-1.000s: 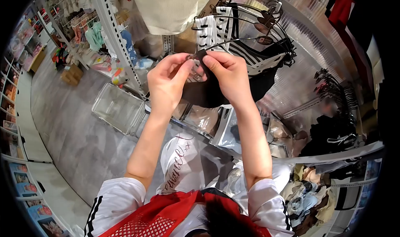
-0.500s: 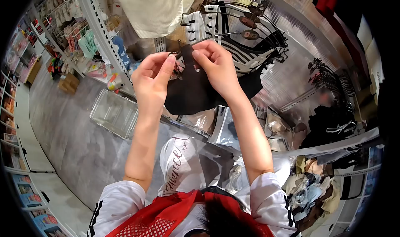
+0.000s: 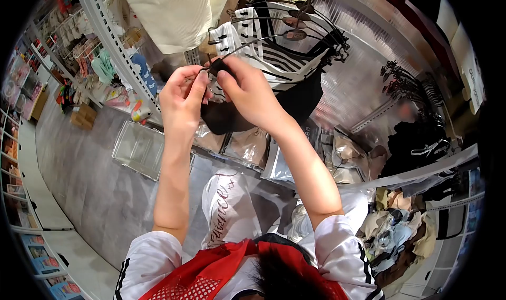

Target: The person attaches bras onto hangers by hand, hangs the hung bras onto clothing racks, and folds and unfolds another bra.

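Note:
My left hand (image 3: 181,97) is closed, its thumb and finger pinching the end of a black wire hanger (image 3: 251,42). Beside it, my right hand (image 3: 252,93) is closed on the wide strap (image 3: 216,67) of a black garment, right at the hanger's end. The garment's black body (image 3: 224,119) hangs below both hands, partly covered by my right hand. Black-and-white striped tops (image 3: 287,70) hang on hangers just behind. Whether the strap is looped over the hanger end is hidden by my fingers.
Packaged beige bras (image 3: 247,146) line a low shelf below the hands. A clear plastic bin (image 3: 138,150) stands on the floor at left. Bare black hangers (image 3: 406,92) hang at right, above black garments (image 3: 414,157). A perforated metal upright (image 3: 113,41) rises at left.
Both hands have moved left in view and the right hand has come closer to the left. The black strap, earlier held up, now sits lower against the hanger's end.

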{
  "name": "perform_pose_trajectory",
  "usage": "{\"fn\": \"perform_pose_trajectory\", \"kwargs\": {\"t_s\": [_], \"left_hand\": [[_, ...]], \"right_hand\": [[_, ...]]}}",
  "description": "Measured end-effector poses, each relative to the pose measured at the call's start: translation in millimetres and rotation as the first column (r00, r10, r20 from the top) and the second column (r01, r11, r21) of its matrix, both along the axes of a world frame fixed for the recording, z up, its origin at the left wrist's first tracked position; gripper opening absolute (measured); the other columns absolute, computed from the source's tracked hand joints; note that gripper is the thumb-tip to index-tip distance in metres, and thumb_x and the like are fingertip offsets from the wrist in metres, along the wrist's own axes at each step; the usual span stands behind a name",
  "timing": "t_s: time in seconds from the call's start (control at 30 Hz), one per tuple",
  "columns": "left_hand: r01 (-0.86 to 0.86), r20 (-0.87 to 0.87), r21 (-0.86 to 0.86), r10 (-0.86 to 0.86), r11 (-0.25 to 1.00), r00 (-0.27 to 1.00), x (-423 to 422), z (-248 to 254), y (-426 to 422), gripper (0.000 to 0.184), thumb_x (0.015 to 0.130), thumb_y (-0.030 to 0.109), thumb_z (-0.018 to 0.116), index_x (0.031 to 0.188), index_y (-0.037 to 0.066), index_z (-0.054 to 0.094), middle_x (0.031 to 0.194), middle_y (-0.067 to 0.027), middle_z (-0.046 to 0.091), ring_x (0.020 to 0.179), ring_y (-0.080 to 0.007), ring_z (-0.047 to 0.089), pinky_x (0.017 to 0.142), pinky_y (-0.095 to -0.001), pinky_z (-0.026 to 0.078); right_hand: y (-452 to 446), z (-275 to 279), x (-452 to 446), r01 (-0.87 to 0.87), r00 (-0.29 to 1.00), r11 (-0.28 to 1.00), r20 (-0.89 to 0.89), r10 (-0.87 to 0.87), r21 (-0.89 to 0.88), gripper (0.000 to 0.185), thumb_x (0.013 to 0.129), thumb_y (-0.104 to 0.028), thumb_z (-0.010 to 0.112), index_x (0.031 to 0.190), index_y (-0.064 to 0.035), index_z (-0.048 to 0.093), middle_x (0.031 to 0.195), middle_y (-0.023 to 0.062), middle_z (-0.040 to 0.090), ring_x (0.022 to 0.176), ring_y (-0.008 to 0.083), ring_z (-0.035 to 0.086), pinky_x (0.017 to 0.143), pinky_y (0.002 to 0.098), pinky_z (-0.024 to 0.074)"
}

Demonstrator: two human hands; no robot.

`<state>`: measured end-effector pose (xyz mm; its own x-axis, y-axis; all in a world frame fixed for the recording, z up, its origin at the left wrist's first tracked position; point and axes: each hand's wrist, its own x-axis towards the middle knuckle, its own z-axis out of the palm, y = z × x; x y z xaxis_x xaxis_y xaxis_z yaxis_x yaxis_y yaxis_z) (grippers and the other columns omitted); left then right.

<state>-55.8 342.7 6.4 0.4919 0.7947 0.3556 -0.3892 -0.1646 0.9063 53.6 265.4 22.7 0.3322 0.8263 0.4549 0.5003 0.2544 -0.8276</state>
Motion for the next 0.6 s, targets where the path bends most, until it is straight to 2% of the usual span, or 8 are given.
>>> {"fn": "perform_pose_trajectory", "kwargs": {"t_s": [0.03,0.13,0.17,0.27,0.33,0.43,0.5,0.6], "left_hand": [[-0.008,-0.006,-0.001,0.008,1.0,1.0,0,0,-1,0.017,0.083,0.012,0.059,0.092,-0.002,0.055,0.071,-0.0021,0.057,0.06,-0.0067,0.053,0.051,-0.0182,0.04],[-0.012,-0.021,-0.025,0.011,1.0,1.0,0,-1,-3,0.018,0.083,0.011,0.059,0.094,-0.003,0.055,0.072,-0.0022,0.058,0.06,-0.0071,0.053,0.052,-0.0185,0.041],[-0.011,-0.026,-0.037,0.01,0.999,1.0,1,-2,-4,0.018,0.083,0.01,0.059,0.095,-0.003,0.055,0.073,-0.0022,0.058,0.06,-0.0072,0.053,0.053,-0.0186,0.041],[0.159,-0.046,-0.013,-0.159,0.987,0.986,-5,-7,1,0.02,0.081,0.007,0.06,0.097,-0.004,0.056,0.075,-0.0026,0.059,0.063,-0.0076,0.054,0.056,-0.0193,0.043],[0.19,-0.202,0.01,-0.184,0.982,0.962,-13,-7,4,0.022,0.078,0.003,0.061,0.097,-0.007,0.057,0.082,-0.0043,0.062,0.067,-0.0071,0.055,0.06,-0.0194,0.044],[0.064,-0.331,0.24,0.019,0.969,0.944,-17,-3,-1,0.019,0.078,0.004,0.062,0.093,-0.006,0.06,0.081,-0.0078,0.064,0.066,-0.0095,0.057,0.06,-0.0214,0.045],[0.024,-0.386,0.457,0.174,0.889,0.906,-18,0,-2,0.019,0.078,0.003,0.062,0.093,-0.008,0.06,0.078,-0.0063,0.063,0.066,-0.0084,0.056,0.061,-0.0207,0.046],[-0.035,-0.398,0.689,0.418,0.724,0.816,-20,9,-4,0.018,0.078,0.005,0.062,0.092,-0.005,0.062,0.074,-0.0081,0.064,0.065,-0.0074,0.055,0.06,-0.0214,0.045]], "right_hand": [[1,-3,3,0.047,0.988,0.997,0.146,-0.056,0.061,0.019,0.085,-0.007,0.047,0.102,-0.0007,0.053,0.065,0.0045,0.052,0.058,0.0102,0.047,0.054,0.0245,0.0393],[-3,2,8,0.035,0.974,0.999,0.225,-0.036,0.005,0.018,0.085,-0.006,0.046,0.1,-0.0001,0.053,0.066,0.0051,0.053,0.056,0.0118,0.047,0.053,0.026,0.0394],[-3,0,10,0.004,0.988,1.0,0.152,-0.003,-0.007,0.018,0.085,-0.006,0.045,0.099,0.0,0.054,0.065,0.0026,0.052,0.055,0.0097,0.045,0.052,0.0241,0.0383],[-5,-3,14,-0.045,0.999,0.998,0.019,0.046,-0.046,0.018,0.085,-0.005,0.043,0.098,-0.0001,0.055,0.065,-0.0009,0.049,0.054,0.0063,0.042,0.05,0.0208,0.0353],[-7,-6,13,-0.06,0.996,0.997,-0.068,0.056,-0.05,0.02,0.086,-0.003,0.041,0.099,-0.0006,0.056,0.065,-0.0038,0.046,0.053,0.0032,0.037,0.048,0.0175,0.0307],[-9,-7,12,-0.037,0.993,0.996,-0.116,0.027,-0.087,0.021,0.087,-0.005,0.041,0.101,-0.0009,0.057,0.065,-0.0041,0.046,0.055,0.003,0.037,0.049,0.0167,0.0311],[-7,-10,9,-0.024,0.992,0.999,-0.129,0.018,-0.043,0.022,0.088,-0.005,0.041,0.102,-0.001,0.057,0.065,-0.0041,0.046,0.055,0.003,0.037,0.049,0.0166,0.0311],[-4,-15,6,0.001,0.994,1.0,-0.112,-0.002,-0.007,0.022,0.09,-0.008,0.04,0.103,-0.0013,0.057,0.064,-0.0037,0.046,0.054,0.0029,0.037,0.049,0.0167,0.0311]]}}
